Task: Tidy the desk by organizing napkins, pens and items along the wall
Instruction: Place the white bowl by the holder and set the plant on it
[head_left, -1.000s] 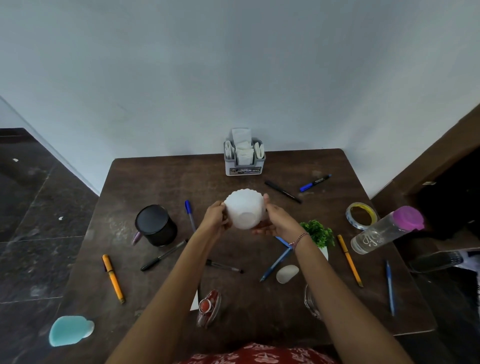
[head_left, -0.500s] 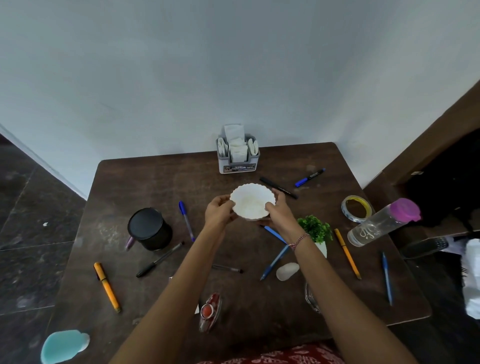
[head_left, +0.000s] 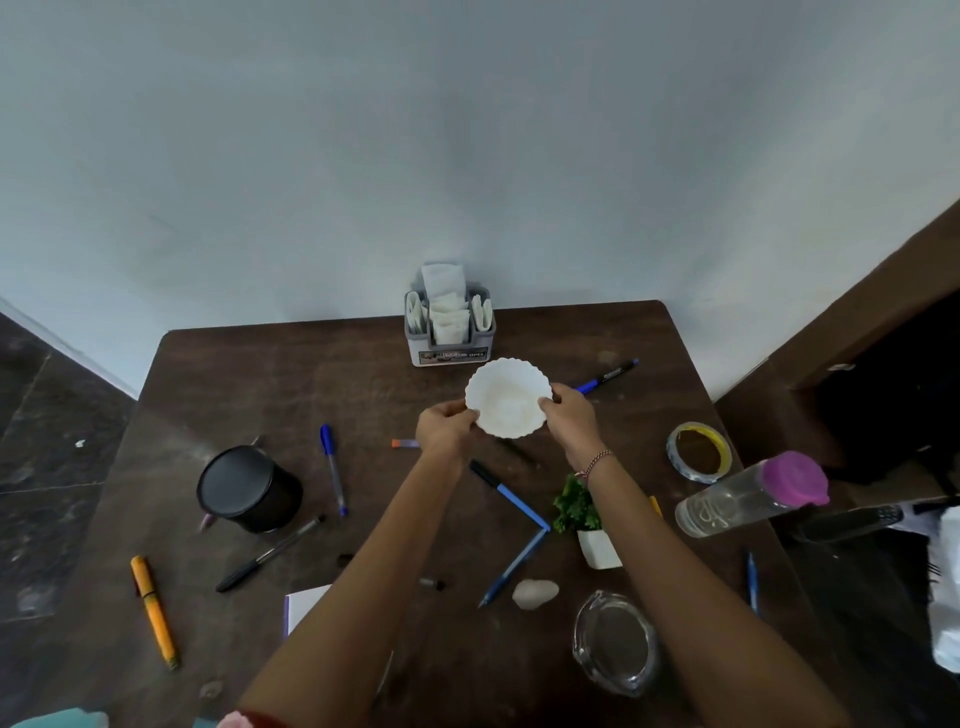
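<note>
1. We hold the white bowl (head_left: 508, 397) by its scalloped rim with both hands. The left hand (head_left: 447, 423) pinches the near-left edge, and the right hand (head_left: 569, 410) curls round the right edge.
2. Compared with a second ago, the bowl now faces mouth up instead of showing its underside. It is also farther from us, just in front of the napkin holder (head_left: 449, 332) that stands against the wall (head_left: 467, 156).
3. We cannot tell whether the bowl touches the table (head_left: 260, 374) or hangs just above it.
4. We judge that the bowl is close to being set down in the row along the wall, beside the holder.
5. Much remains to tidy. A blue pen (head_left: 332, 467), a yellow pen (head_left: 154, 610) and other pens lie scattered, and the black cup (head_left: 248, 488), tape roll (head_left: 698, 451), bottle (head_left: 748, 493), small plant (head_left: 579, 506) and glass dish (head_left: 615, 642) sit well away from the wall.
</note>
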